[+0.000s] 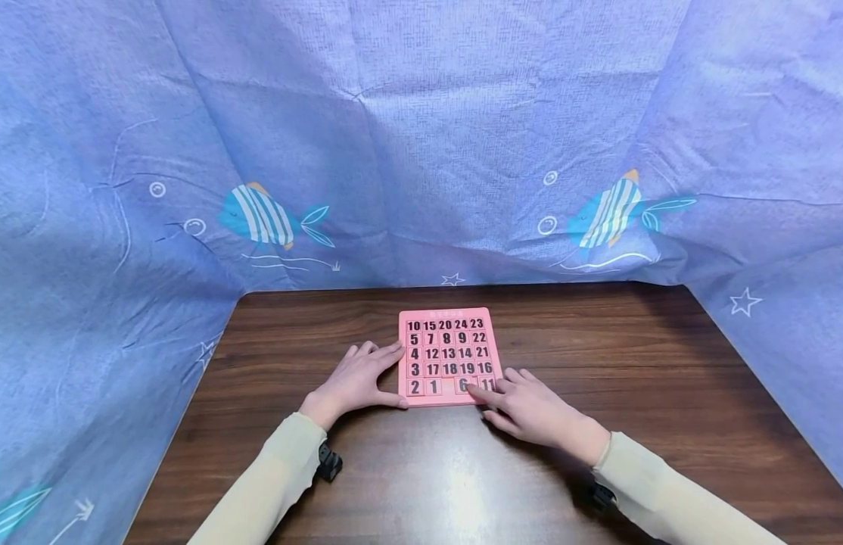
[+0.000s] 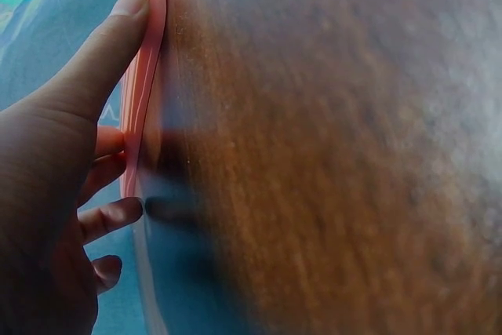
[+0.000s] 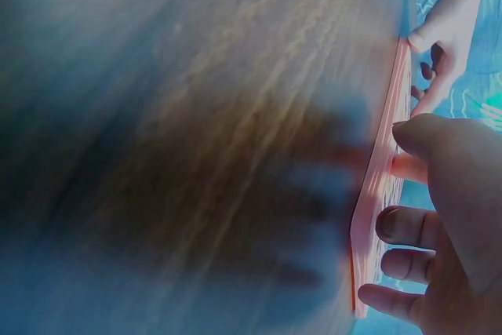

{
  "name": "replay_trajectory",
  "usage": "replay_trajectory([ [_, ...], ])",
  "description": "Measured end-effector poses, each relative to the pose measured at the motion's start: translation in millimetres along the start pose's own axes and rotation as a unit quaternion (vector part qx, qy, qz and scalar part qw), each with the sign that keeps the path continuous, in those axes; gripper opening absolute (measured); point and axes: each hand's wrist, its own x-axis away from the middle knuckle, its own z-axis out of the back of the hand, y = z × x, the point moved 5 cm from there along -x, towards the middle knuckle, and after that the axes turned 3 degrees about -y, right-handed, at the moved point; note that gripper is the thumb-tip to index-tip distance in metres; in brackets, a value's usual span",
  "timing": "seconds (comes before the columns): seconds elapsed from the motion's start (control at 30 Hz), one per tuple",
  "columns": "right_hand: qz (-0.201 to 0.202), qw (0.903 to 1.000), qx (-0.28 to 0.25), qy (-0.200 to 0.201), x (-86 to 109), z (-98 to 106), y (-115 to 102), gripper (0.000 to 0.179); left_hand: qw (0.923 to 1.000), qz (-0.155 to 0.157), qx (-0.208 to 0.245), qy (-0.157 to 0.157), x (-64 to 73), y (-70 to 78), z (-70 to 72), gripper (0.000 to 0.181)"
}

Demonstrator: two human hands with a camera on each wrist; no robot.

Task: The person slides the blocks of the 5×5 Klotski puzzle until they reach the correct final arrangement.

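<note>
A pink number slide puzzle (image 1: 449, 357) lies flat on the table, with black numbers on its square tiles. In its nearest row a gap shows between tile 1 (image 1: 433, 387) and tile 6 (image 1: 462, 386). My left hand (image 1: 353, 382) rests against the puzzle's left side, the thumb at the near left corner and the index finger farther up that edge, both fairly straight. At the near right, my right hand (image 1: 533, 409) reaches over the frame, its index fingertip touching the right part of tile 6. The wrist views show the pink frame (image 2: 145, 68) edge-on, hiding the tiles.
The dark wood table (image 1: 292, 325) extends around the puzzle, with a bright glare patch near its front. A blue cloth (image 1: 421, 151) printed with fish hangs behind and along both sides. Black wrist devices (image 1: 329, 462) sit at both sleeve cuffs.
</note>
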Motion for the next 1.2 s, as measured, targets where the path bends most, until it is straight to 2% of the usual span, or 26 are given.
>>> replay_trajectory([
  [0.2, 0.005, 0.9999, 0.003, -0.008, -9.0, -3, -7, 0.050, 1.0000, 0.001, -0.007, -0.002, 0.0, 0.5, 0.1, 0.102],
  [0.4, 0.024, 0.9992, 0.031, 0.009, -16.7, -1, -14, 0.048, 1.0000, -0.005, -0.004, 0.001, -0.5, 1.6, 1.4, 0.102],
  [0.57, 0.015, 0.9997, 0.016, 0.011, -17.3, 2, -11, 0.047, 0.9999, -0.007, -0.010, 0.002, -1.1, 0.9, 1.1, 0.102],
  [0.8, -0.020, 0.9995, -0.024, 0.010, -3.4, 8, 7, 0.045, 0.9999, -0.006, -0.009, -0.001, 0.2, 0.8, 1.1, 0.102],
  [1.0, -0.047, 0.9988, -0.014, 0.005, 17.4, 7, 23, 0.044, 1.0000, -0.004, -0.008, -0.003, 0.4, 1.0, 0.8, 0.102],
  [1.2, -0.057, 0.9983, -0.014, 0.000, 29.2, 4, 26, 0.046, 1.0000, -0.004, -0.007, -0.004, 0.2, 1.1, 2.0, 0.102],
])
